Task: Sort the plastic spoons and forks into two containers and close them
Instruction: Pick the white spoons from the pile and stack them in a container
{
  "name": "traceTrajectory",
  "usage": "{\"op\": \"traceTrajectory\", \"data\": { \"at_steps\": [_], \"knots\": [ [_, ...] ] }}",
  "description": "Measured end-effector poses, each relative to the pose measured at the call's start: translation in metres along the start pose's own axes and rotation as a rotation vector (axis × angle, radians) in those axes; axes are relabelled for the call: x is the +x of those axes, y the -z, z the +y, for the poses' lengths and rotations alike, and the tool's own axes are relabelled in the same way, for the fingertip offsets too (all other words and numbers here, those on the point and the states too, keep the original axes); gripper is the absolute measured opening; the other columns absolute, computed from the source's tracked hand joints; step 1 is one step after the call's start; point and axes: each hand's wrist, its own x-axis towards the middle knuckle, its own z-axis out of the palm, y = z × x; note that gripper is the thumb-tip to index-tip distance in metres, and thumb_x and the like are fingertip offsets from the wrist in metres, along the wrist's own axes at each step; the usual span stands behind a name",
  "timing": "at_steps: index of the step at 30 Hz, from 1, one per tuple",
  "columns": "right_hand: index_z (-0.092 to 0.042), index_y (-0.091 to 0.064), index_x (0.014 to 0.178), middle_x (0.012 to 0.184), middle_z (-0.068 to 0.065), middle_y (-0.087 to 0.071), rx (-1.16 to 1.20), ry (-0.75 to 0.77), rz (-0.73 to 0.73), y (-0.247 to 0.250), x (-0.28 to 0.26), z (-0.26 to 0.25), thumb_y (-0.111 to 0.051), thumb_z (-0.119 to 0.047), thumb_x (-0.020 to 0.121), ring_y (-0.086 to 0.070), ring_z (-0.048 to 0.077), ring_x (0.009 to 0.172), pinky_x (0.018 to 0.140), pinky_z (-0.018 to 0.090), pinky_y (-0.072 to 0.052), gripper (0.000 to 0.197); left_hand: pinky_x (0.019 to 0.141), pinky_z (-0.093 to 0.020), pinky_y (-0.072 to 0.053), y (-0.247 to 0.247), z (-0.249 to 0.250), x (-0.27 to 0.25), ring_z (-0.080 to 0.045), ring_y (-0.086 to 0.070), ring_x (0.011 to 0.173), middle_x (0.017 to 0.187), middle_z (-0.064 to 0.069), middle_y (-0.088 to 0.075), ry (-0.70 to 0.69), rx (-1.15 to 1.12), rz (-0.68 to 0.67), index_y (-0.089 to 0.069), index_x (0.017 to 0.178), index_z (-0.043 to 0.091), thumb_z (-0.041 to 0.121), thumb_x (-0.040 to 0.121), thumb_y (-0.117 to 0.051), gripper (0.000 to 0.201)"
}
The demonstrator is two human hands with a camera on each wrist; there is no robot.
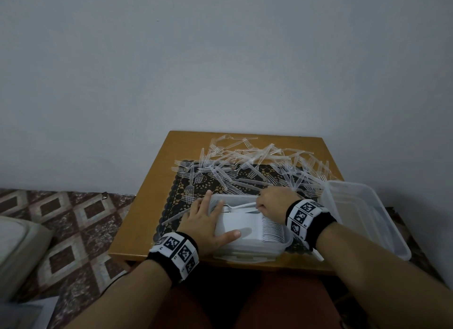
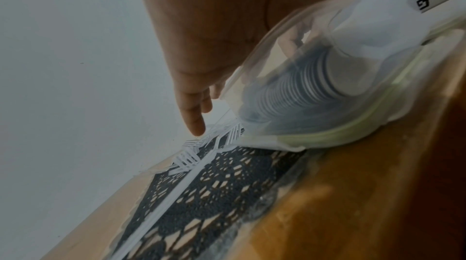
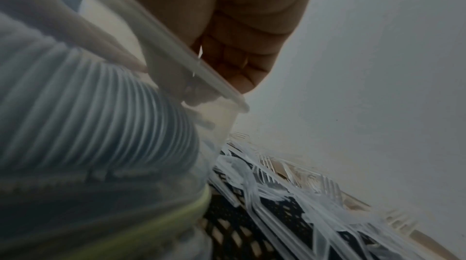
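The box [image 1: 252, 251] sits at the near edge of the counter [image 1: 147, 206], and both hands cover much of it. From the head view the right hand [image 1: 274, 201] hides its far right corner; its fingers curl down inside the rim, and a white spoon [image 1: 241, 206] lies by them, but whether the grip pinches that spoon cannot be told. The right wrist view is blurred: curled fingers [image 3: 242, 61] hook over the box rim [image 3: 191, 65], and stacked spoons [image 3: 83, 105] show as ribbed lines through the wall. The left hand [image 1: 208, 223] lies flat and spread, fingers straight, along the box's left side, thumb over a white sheet [image 1: 237, 227] that hides most of the contents. Only the left wrist view shows the stack [image 2: 297, 93] through the cloudy wall, and a yellow-green seam along the box's base. Its fingertips [image 2: 196, 125] point down near loose forks.

The clear forks [image 1: 245, 162] lie heaped across the far half of the counter, partly on a dark lace mat [image 1: 176, 193]; their tangle makes single pieces hard to separate. A second box [image 1: 367, 220] stands open at the right, overhanging the counter edge, its inside unclear. A patterned floor [image 1: 73, 218] lies to the left.
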Motion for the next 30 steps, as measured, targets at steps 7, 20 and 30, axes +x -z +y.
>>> {"op": "traceTrajectory", "data": {
  "at_steps": [7,20,30],
  "knots": [
    [-0.023,-0.063,0.121,0.113,0.002,-0.057,-0.022,0.030,0.045,-0.004,-0.009,-0.003,-0.033,-0.031,0.103,-0.055,0.021,0.105,0.087,0.038,-0.049,0.036,0.114,-0.060,-0.011,-0.001,0.000,0.002,-0.033,0.007,0.148,0.159,0.001,0.025,-0.003,-0.010,0.005,0.005,0.152,0.041,0.102,0.049,0.004,0.119],
    [-0.018,-0.057,0.127,0.121,0.006,-0.054,0.069,0.009,0.060,-0.009,-0.017,-0.009,-0.033,-0.038,0.101,-0.046,0.024,0.116,0.097,0.038,-0.038,0.041,0.115,-0.059,-0.013,0.001,-0.006,0.001,-0.033,0.004,0.148,0.161,0.002,0.016,-0.016,-0.088,0.019,0.009,0.150,0.041,0.104,0.049,-0.012,0.121],
    [-0.032,-0.001,0.153,0.161,0.000,-0.016,0.633,-0.245,0.015,-0.033,-0.046,0.023,-0.053,-0.094,0.055,-0.026,0.023,0.145,0.114,0.050,-0.031,0.127,0.120,-0.045,-0.018,0.003,-0.023,-0.001,-0.017,-0.007,0.149,0.163,0.007,0.007,-0.064,-0.461,-0.067,0.016,0.152,0.026,0.088,0.045,-0.068,0.149]
  ]
}}
